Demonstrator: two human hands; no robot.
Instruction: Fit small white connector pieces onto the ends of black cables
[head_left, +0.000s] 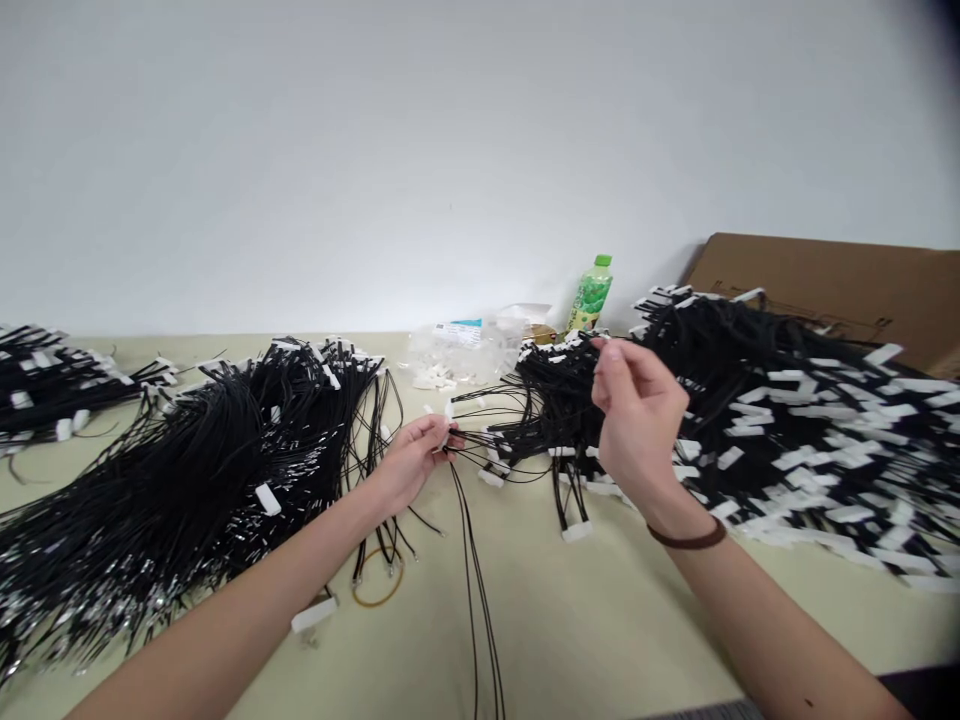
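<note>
My left hand (420,452), near the middle of the table, is closed on several thin black wires (474,560) beside a small white connector (449,410). Some of the wires hang down toward the front edge, while others run right toward a dark bundle. Raised to the right, my right hand (637,405) is pinched, thumb against finger; anything between the fingertips is too small to make out. Below and left of it, a white connector with short black wires (576,530) lies on the table.
A large heap of black wires (217,450) covers the left, with another wire pile (825,440) full of white connectors on the right. At the back are a clear plastic bag (465,350), a green-capped bottle (591,295) and a cardboard box (825,290). A rubber band (380,604) lies in front.
</note>
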